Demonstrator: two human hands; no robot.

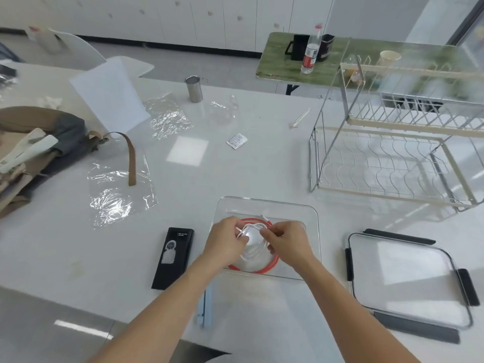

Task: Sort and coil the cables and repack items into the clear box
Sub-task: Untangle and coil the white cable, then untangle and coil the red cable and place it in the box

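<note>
While both hands work over the clear box (313, 213), my left hand (227, 241) and right hand (285, 241) each pinch the white cable (252, 229), fingers curled round its loops; it sits above the red cable (269, 265) already coiled inside; I judge we're mid-coil; next, lay it flat, then fetch the black box (174, 258); lid (408, 279) waits right.

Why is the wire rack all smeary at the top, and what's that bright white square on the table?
In the head view, the wire rack blurs near its top right, out at the wide lens's edge; the bright square is glare on the shiny table; the hands, left and right, look sharp, holding the white cable over the clear box.
</note>
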